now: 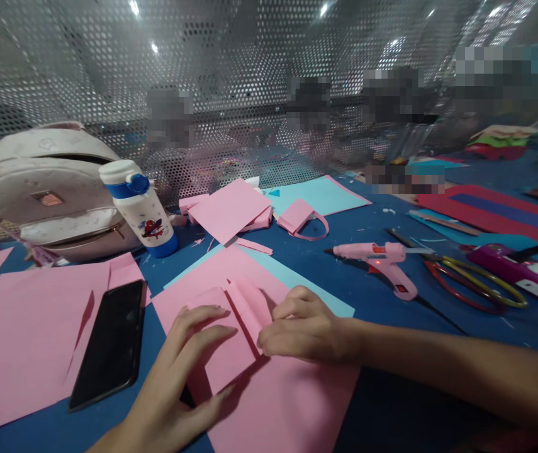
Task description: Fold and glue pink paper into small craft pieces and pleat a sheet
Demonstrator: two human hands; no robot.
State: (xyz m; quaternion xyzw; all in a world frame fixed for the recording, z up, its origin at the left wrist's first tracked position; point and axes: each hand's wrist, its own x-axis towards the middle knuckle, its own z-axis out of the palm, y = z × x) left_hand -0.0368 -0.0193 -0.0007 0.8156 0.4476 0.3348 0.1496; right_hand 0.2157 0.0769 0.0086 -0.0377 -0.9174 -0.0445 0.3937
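A folded piece of pink paper [224, 352] lies on a larger pink sheet [292, 402] in front of me. My left hand [186, 358] rests over the folded piece's left side, fingers stretched out and apart. At its right side, my right hand [304, 327] has its fingers curled and pressed together on the raised pink flap [252, 302]. Beneath the pink sheet, a light blue sheet [311, 283] sticks out at the back and right. Beyond them sits a small pink paper bag [296, 217] with a looped handle.
To the left lie a black phone [111, 343] and more pink paper [23, 333]. A backpack [56, 189] and a water bottle [141, 211] stand at the back left. On the right are a pink glue gun [377, 255], scissors [476, 280] and a purple device [523, 267].
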